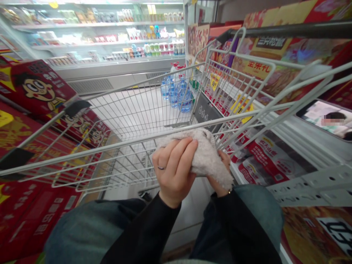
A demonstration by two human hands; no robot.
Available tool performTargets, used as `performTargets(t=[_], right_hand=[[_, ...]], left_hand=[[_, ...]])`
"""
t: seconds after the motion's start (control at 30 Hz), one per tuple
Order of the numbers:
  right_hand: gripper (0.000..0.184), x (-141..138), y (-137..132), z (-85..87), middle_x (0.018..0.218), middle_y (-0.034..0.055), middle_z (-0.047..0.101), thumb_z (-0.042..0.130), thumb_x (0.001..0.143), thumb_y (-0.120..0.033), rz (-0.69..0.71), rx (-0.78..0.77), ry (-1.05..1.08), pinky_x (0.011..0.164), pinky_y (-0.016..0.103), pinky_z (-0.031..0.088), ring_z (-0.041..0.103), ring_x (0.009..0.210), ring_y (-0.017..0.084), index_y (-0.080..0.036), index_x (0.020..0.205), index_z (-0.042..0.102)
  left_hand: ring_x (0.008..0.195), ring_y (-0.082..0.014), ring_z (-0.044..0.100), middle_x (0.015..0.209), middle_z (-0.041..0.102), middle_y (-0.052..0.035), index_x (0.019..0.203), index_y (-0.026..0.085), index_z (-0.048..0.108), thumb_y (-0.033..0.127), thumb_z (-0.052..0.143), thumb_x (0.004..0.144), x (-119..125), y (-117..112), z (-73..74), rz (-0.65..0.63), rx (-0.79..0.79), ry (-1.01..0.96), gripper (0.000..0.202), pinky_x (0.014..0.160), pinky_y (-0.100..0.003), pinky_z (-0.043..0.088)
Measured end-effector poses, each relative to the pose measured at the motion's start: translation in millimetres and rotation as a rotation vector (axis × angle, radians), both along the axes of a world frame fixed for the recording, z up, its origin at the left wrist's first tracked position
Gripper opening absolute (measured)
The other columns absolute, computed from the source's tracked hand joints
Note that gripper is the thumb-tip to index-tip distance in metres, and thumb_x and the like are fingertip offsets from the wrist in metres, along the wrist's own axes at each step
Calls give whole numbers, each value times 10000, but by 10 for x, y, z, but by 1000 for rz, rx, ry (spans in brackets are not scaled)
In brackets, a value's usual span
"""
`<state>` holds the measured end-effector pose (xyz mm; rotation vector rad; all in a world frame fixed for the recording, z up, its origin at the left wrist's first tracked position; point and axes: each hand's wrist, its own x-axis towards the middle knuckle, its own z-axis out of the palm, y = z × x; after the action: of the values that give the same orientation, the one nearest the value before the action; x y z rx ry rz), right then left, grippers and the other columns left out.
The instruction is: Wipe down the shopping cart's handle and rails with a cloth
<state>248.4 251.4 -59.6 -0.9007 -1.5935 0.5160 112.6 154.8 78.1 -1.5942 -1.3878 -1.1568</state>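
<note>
A soft, light fuzzy cloth (205, 157) is held above the shopping cart's (110, 146) front rail, fingers of the left hand (174, 168) and right hand (220, 176) closed around it. It is limp, easiest held by the bunched middle. Water bottles (177, 95) are seen in the cart; red boxes (35, 88) are stacked alongside.

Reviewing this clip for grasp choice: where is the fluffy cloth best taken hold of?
Take the bunched middle of the fluffy cloth from above, where the left hand lies: the soft cloth is folded thick there, giving a hand plenty to close on. The thin corner at lower right would likely flop.
</note>
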Motion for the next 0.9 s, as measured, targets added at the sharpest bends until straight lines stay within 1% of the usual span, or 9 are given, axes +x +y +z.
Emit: performTargets(t=[0.13,0.2,0.37,0.43,0.53,0.6,0.67,0.83,0.9], right_hand=[[425,-5,-21,41,1090,78,620,668,953,-364,-22,58,-1,698,341,512,563,854,201,-205,1324,538],[427,-7,-30,57,1101,52,619,668,958,-367,-27,76,-22,689,324,517,540,780,163,-227,1335,526],[454,-18,-31,57,1110,30,625,706,945,-354,-58,118,-33,677,300,525,518,708,122,-255,1345,514],[469,-20,-26,50,1114,33,629,722,938,-353,-70,124,-28,680,305,532,522,708,123,-255,1347,516],[458,-19,-14,40,1126,41,626,720,947,-340,-65,130,-32,689,310,542,526,707,121,-252,1351,521],[458,-20,-7,33,1130,46,625,729,948,-324,-63,137,-35,685,304,544,528,704,117,-247,1352,526],[479,-23,-4,25,1131,49,628,749,938,-312,-67,142,-35,668,296,544,529,701,115,-242,1357,528],[503,-28,-17,2,1104,41,630,770,917,-299,-97,146,-52,680,318,555,528,681,112,-232,1354,531],[501,-28,-22,-6,1093,34,623,777,910,-304,-113,154,-57,710,336,562,531,678,111,-229,1343,537]], left_hand=[[1187,-211,684,1209,786,-81,1271,165,717,139,524,976,-32,-95,-151,34,-48,45,354,1224,-430,342],[1176,-223,693,1185,790,-99,1248,141,724,132,548,965,-67,-138,-164,7,-60,53,334,1205,-439,395],[1214,-274,693,1216,776,-148,1313,114,705,177,668,944,-178,-168,121,11,131,46,376,1115,-452,529],[1225,-276,693,1239,771,-145,1339,124,693,174,687,933,-216,-158,163,8,146,52,409,1104,-452,546],[1245,-277,688,1246,769,-144,1346,135,693,174,578,981,-254,-165,5,-31,46,81,385,1097,-467,561],[1259,-277,684,1242,771,-146,1348,129,690,118,527,967,-273,-193,-144,-42,-24,107,414,1100,-468,561],[1264,-279,686,1244,769,-156,1349,114,685,80,521,946,-291,-231,-210,-49,-48,101,437,1093,-464,570],[1273,-272,698,1305,757,-119,1395,169,657,95,529,973,-343,-322,10,0,106,47,447,1077,-474,601],[1284,-268,696,1331,748,-106,1406,188,649,127,515,993,-363,-345,55,2,103,48,438,1075,-476,608]])
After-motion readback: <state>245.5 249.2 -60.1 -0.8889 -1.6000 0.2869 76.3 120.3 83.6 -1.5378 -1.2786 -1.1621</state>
